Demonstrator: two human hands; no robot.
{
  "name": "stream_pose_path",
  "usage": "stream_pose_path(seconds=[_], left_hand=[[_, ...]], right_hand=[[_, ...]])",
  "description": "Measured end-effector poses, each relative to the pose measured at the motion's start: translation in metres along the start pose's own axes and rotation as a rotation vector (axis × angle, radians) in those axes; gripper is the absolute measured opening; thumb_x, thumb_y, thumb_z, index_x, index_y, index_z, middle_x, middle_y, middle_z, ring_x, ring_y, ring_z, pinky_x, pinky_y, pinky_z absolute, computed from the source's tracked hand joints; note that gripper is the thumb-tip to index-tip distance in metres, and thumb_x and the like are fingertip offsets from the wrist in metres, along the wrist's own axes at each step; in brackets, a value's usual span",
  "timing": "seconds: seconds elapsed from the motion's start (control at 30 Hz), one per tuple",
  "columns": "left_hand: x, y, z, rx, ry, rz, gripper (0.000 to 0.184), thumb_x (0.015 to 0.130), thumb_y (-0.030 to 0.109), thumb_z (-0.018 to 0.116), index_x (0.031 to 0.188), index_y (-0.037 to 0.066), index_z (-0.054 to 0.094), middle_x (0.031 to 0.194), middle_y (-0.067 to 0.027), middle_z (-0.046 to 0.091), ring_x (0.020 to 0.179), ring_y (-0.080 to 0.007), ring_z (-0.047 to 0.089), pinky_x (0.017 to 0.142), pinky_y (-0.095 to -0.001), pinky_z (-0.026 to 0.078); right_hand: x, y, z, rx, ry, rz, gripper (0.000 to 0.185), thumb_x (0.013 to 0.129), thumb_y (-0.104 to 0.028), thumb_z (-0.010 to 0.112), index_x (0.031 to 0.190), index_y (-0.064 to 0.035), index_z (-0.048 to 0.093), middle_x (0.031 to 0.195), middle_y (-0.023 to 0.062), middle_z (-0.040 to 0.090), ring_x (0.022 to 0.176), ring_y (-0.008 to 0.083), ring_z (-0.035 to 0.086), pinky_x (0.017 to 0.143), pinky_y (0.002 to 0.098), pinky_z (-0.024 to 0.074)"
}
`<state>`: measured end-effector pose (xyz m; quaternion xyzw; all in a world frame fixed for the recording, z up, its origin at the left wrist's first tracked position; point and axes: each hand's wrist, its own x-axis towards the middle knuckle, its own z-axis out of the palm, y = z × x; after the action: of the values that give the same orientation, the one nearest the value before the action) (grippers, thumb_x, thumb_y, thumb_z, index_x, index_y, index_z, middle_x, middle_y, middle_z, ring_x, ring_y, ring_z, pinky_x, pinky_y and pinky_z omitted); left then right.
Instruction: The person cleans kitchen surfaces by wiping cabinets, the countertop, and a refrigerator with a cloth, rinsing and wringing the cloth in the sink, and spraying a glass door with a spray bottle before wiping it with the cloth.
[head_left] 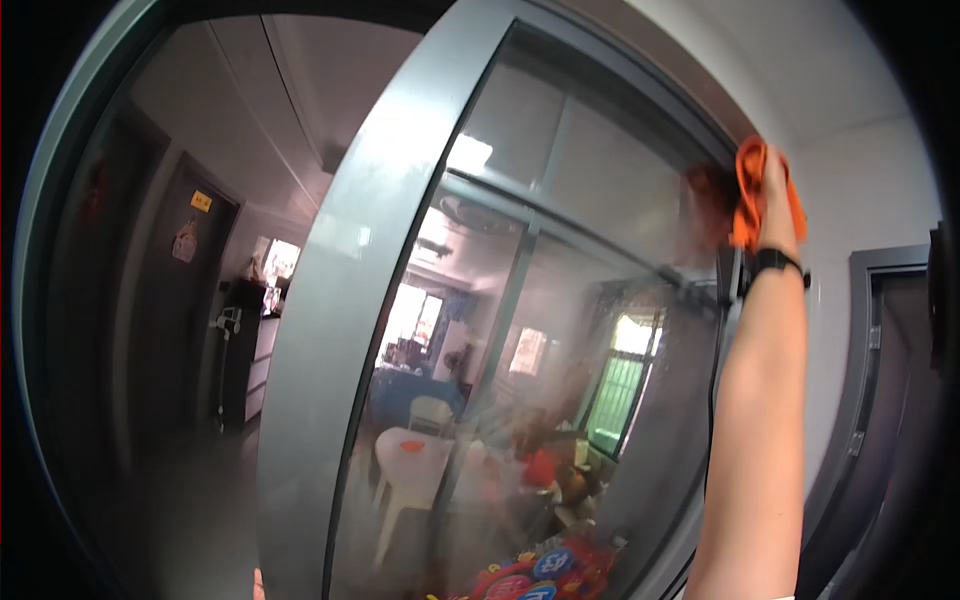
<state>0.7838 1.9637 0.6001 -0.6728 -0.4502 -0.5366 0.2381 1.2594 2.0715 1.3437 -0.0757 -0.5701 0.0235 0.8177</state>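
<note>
My right hand (773, 190) is raised at the upper right, its fingers pressed on an orange cloth (748, 205) against the side of the door frame. A black band (776, 262) circles that wrist. Beside it stands a glass door panel (600, 260) with a wide grey metal frame (340, 240). The glass shows blurry reflections. Of my left hand (259, 585), only a fingertip shows, at the lower edge of the grey frame; the rest is out of view.
Through the opening at left are a dark door (190, 290) with a yellow sign and a dark cabinet (242, 350). A white stool (410, 470) shows in the glass, with a red and blue decoration (535, 580) low down. Another doorway (865, 400) is at right.
</note>
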Motion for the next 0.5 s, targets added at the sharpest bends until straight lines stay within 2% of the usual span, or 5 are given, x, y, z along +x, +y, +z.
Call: stream_pose_path(seconds=[0.13, 0.3, 0.33, 0.43, 0.5], left_hand=[[-0.005, 0.0, 0.008, 0.021, -0.002, -0.037, 0.088, 0.065, 0.02, 0.078, 0.132, -0.001, 0.026, 0.135, -0.0451, 0.012, 0.117, -0.0607, 0.032, 0.09, -0.0548, 0.042], [0.006, 0.005, 0.002, -0.015, 0.014, 0.006, 0.084, 0.064, 0.02, 0.078, 0.128, -0.004, 0.028, 0.136, -0.0449, 0.011, 0.12, -0.0613, 0.027, 0.093, -0.0558, 0.039], [0.005, 0.006, 0.001, -0.013, 0.022, 0.006, 0.084, 0.064, 0.02, 0.078, 0.128, -0.004, 0.028, 0.136, -0.0449, 0.011, 0.12, -0.0613, 0.027, 0.093, -0.0558, 0.039], [0.002, 0.007, 0.0, -0.032, -0.021, -0.042, 0.081, 0.066, 0.019, 0.077, 0.128, -0.004, 0.03, 0.137, -0.044, 0.011, 0.121, -0.0609, 0.026, 0.094, -0.0556, 0.038], [0.002, 0.004, 0.0, -0.066, -0.009, -0.023, 0.078, 0.068, 0.02, 0.077, 0.128, -0.002, 0.032, 0.137, -0.0434, 0.011, 0.122, -0.0596, 0.026, 0.096, -0.0563, 0.036]], right_hand=[[0.044, -0.006, 0.118, 0.127, -0.02, -0.153, 0.044, 0.088, -0.047, 0.051, 0.109, -0.0095, 0.057, 0.112, 0.0072, 0.057, 0.105, 0.0214, 0.052, 0.089, 0.0386, 0.0418], [-0.072, -0.029, 0.282, -1.013, -0.455, -0.78, 0.052, 0.096, -0.037, 0.024, 0.115, -0.0025, 0.058, 0.108, 0.0223, 0.06, 0.104, 0.0349, 0.055, 0.095, 0.0383, 0.0378], [-0.157, -0.07, 0.304, -1.556, -0.678, -0.9, 0.035, 0.09, -0.027, 0.04, 0.109, -0.0027, 0.056, 0.107, 0.0228, 0.06, 0.095, 0.034, 0.059, 0.082, 0.0438, 0.0465], [-0.197, -0.049, 0.328, -0.615, -0.658, -1.16, 0.051, 0.097, -0.04, 0.028, 0.131, -0.0053, 0.045, 0.134, 0.0192, 0.044, 0.123, 0.0328, 0.041, 0.105, 0.0375, 0.0279], [-0.204, -0.044, 0.279, -0.747, -0.759, -1.022, 0.06, 0.094, -0.047, 0.033, 0.136, -0.0052, 0.038, 0.145, 0.0159, 0.03, 0.133, 0.0303, 0.029, 0.108, 0.0378, 0.0237]])
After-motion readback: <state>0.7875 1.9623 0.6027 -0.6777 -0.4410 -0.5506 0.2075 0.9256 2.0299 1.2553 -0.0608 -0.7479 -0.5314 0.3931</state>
